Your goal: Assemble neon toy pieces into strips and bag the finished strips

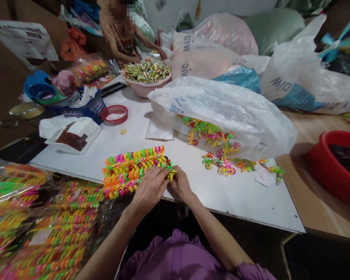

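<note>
Head view: what's being held?

Left hand (151,186) and right hand (180,184) curl nearly closed, together pinching a small yellow piece (172,174), probably to steady it, beside the colourful rows (125,171), within easy reach.

What's hidden?

Its shape, partly behind fingers; the plastic bag (236,103) veils some loose toys (204,127).

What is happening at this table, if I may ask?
The person's left hand and right hand meet at a small yellow piece, their grip unclear, beside rows of colourful plastic pieces. To the right, small toys lie outside a plastic bag. Farther back, a co-worker is at a pink basin.
</note>
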{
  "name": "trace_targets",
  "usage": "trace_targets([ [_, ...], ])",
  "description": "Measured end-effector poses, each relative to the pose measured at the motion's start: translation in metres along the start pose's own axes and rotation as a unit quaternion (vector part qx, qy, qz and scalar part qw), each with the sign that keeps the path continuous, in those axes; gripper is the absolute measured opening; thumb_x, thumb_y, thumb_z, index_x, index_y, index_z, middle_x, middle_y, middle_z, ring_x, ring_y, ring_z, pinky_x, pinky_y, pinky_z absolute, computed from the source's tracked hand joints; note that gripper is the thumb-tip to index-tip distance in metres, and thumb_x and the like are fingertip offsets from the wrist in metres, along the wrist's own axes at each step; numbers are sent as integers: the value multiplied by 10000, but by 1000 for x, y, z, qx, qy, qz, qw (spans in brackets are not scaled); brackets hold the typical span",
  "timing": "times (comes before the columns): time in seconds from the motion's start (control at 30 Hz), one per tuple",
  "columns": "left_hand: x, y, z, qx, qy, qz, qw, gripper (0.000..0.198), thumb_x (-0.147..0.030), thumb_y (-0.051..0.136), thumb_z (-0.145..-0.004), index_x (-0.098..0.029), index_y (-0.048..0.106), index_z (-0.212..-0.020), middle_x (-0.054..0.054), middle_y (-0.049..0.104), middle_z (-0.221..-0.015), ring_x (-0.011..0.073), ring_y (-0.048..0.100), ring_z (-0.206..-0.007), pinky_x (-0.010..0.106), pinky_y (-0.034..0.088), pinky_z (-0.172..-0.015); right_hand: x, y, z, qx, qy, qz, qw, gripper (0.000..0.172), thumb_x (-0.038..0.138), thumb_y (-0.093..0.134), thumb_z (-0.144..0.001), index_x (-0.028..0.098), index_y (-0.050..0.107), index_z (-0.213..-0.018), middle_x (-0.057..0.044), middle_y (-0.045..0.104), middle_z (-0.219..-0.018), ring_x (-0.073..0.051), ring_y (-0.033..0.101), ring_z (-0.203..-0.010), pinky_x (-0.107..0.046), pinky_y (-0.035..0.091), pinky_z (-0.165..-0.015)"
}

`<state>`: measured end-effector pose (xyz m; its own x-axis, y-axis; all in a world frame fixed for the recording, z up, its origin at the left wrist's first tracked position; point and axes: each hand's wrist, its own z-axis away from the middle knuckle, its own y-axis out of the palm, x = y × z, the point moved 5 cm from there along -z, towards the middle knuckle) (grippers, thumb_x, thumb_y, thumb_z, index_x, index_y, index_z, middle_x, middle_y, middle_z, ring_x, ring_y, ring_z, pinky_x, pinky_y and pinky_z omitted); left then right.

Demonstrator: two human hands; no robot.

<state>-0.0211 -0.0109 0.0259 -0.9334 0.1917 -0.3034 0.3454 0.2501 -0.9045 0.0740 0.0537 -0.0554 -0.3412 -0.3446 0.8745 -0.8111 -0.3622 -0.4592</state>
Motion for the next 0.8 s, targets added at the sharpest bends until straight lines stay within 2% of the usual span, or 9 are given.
trace_targets([
  [0.1, 1, 3, -3, -9, 4, 13, 1000, 257, -282, 499, -863, -152, 540, -1081, 79, 609, -1008, 219, 537, -984, 375, 430, -899, 4, -2, -1, 19, -52, 62, 997, 72, 158, 417, -744, 187, 469, -783, -18, 484, -771, -146, 471, -687, -258, 395, -631],
  [0.27, -2, 2, -4, -61, 16, 5, 998, 253, -324, 478, -879, -162, 557, -1057, 65, 630, -930, 206, 565, -911, 352, 448, -849, 8, 0, 2, 65, -46, 141, 987, 111, 143, 430, -741, 182, 461, -840, -36, 480, -807, -159, 472, -694, -260, 388, -614],
  [0.4, -1, 2, -4, -104, 51, -1, 993, 213, -265, 432, -903, -165, 580, -1019, 48, 643, -884, 180, 580, -853, 325, 452, -825, 6, 5, -4, 105, -59, 186, 975, 90, 182, 403, -808, 178, 477, -860, -40, 514, -812, -155, 484, -682, -252, 375, -601],
  [0.53, 1, 6, -4, -113, 101, -12, 988, 204, -214, 412, -906, -189, 607, -962, 28, 653, -870, 161, 589, -834, 314, 450, -835, 5, 9, -10, 150, -78, 243, 955, 125, 230, 448, -808, 166, 504, -900, -46, 554, -816, -153, 486, -650, -253, 351, -571],
  [0.6, 2, 7, -1, -123, 105, -16, 987, 219, -201, 401, -906, -197, 612, -966, 31, 656, -875, 161, 594, -846, 315, 453, -840, 6, 7, -9, 155, -76, 240, 955, 146, 247, 476, -804, 159, 519, -912, -49, 571, -832, -149, 496, -664, -246, 351, -574],
  [0.67, 3, 8, 6, -136, 100, -13, 986, 222, -201, 402, -905, -199, 612, -976, 35, 655, -870, 161, 598, -847, 314, 456, -842, 5, 3, -8, 188, -61, 202, 959, 141, 269, 501, -809, 164, 546, -891, -24, 583, -795, -128, 501, -645, -220, 350, -558],
  [0.73, 3, 8, 15, -146, 107, -5, 983, 204, -202, 424, -897, -202, 610, -980, 31, 652, -858, 156, 599, -837, 307, 458, -842, 1, -6, -11, 258, -52, 149, 953, 129, 275, 536, -804, 176, 587, -868, 11, 599, -749, -103, 515, -622, -188, 356, -544],
  [0.8, 4, 8, 22, -149, 121, -1, 981, 193, -190, 437, -892, -205, 607, -982, 24, 650, -850, 154, 596, -833, 306, 453, -850, -3, -29, -29, 277, -55, 153, 947, 128, 230, 543, -806, 183, 621, -896, 12, 632, -795, -102, 554, -683, -175, 386, -594],
])
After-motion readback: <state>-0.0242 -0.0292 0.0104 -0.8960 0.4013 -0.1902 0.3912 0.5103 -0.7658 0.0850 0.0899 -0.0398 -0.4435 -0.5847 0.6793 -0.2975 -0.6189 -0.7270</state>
